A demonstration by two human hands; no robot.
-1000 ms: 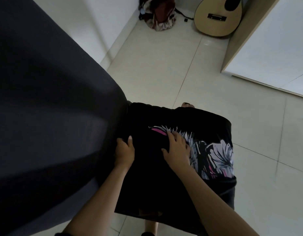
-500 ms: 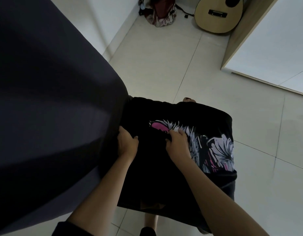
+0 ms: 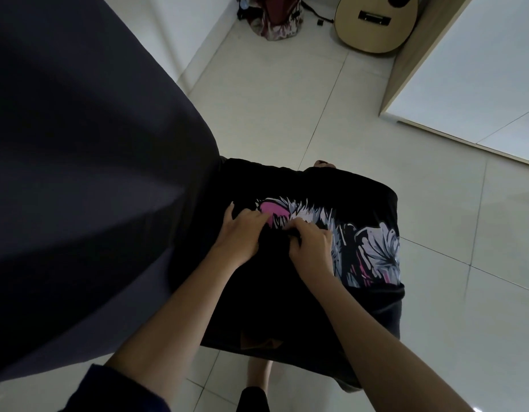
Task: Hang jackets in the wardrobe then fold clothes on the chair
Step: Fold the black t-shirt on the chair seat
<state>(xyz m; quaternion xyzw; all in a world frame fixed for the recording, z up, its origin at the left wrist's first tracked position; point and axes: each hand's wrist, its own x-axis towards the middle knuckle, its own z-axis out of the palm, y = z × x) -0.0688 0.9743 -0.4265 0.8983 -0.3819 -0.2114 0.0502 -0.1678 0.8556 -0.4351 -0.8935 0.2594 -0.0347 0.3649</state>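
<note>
A black garment point(image 3: 358, 197) with a pink, white and grey floral print lies spread in front of me, over my lap or a low seat that it hides. My left hand point(image 3: 242, 233) rests on the cloth at the pink patch with its fingers bent onto the fabric. My right hand point(image 3: 310, 245) sits close beside it, fingers curled and pinching a fold of the black cloth. The two hands nearly touch at the middle of the garment.
A large dark grey cloth surface point(image 3: 79, 173) fills the left side. An acoustic guitar point(image 3: 376, 22) and a patterned bag point(image 3: 275, 19) stand at the far wall. A white wardrobe door point(image 3: 480, 69) with a wooden edge is at right. Pale floor tiles point(image 3: 287, 114) lie ahead.
My left hand has moved right from the garment's left edge onto the pink print. My right hand has curled its fingers and gathered a fold; the hands have come together.
</note>
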